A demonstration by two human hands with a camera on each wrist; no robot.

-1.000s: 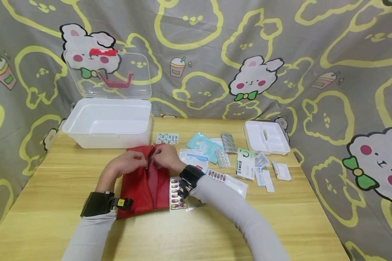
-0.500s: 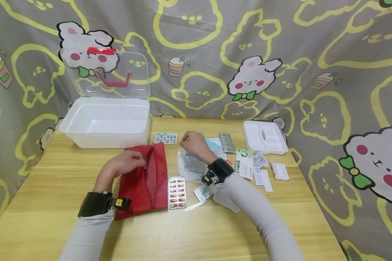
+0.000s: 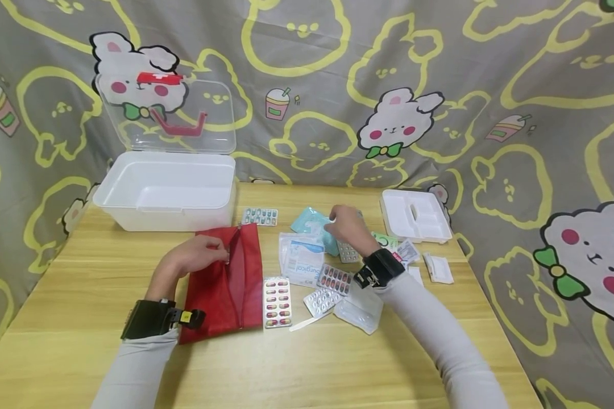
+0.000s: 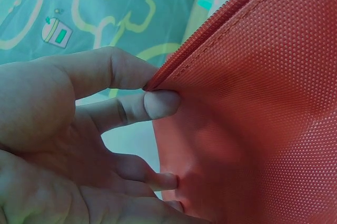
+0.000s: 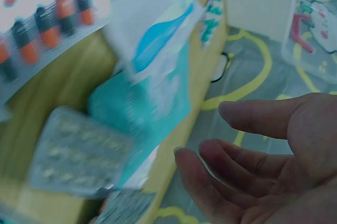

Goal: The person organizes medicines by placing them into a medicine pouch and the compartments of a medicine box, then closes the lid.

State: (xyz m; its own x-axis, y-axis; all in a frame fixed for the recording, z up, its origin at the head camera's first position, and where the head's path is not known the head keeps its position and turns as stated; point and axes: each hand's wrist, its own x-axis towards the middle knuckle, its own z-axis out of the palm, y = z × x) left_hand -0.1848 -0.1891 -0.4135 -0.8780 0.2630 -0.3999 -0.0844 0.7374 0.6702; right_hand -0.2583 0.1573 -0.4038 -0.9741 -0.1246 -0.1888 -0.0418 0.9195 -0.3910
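My left hand point(image 3: 195, 257) pinches the zippered edge of a red fabric pouch point(image 3: 212, 307), which lies with its mouth parted. In the left wrist view, thumb and index finger hold the zip edge point(image 4: 208, 27). Over the teal packet point(image 3: 312, 220) and a grey blister pack point(image 3: 348, 254) hovers my right hand point(image 3: 352, 228). The right wrist view shows its fingers point(image 5: 245, 161) loosely bent, thumb apart, nothing between them. Beneath are the teal packet point(image 5: 158, 98) and the round-pill blister pack point(image 5: 79, 153). A capsule blister pack point(image 3: 277, 302) lies beside the pouch.
A white box point(image 3: 174, 218) with its clear lid point(image 3: 174, 113) raised stands back left. A white divided tray point(image 3: 414, 233) sits back right. Surgical packaging point(image 3: 303, 261), more blister packs point(image 3: 260, 217) and small sachets point(image 3: 438, 268) lie on the wooden table point(image 3: 235, 375).
My right hand has left the pouch's mouth and moved right, over the packets and blister packs. The left hand has kept its pinch on the pouch's edge.
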